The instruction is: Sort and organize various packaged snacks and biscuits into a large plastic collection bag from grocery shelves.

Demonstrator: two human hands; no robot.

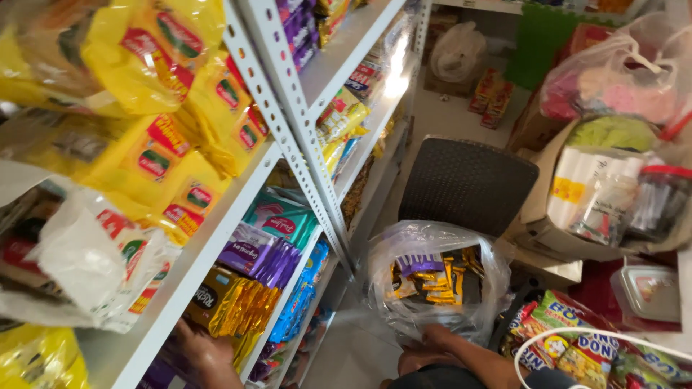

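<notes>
The left hand [204, 353] is seen under the white metal shelf [216, 238], beside gold foil snack packets [231, 306]; its grip cannot be told. The right hand [438, 337] is laid, fingers loosely spread, on the clear plastic bag of wrapped snacks [432, 277].

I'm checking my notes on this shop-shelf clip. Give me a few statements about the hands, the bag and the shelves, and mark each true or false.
1. The left hand is at the gold packets on a lower shelf. True.
2. The right hand is at the clear plastic bag on the floor. True.
3. The plastic bag is empty. False: it holds gold and purple packets.
4. The top shelf at left carries blue bottles. False: yellow packets lie on it.
5. A dark woven chair stands behind the bag. True.
</notes>
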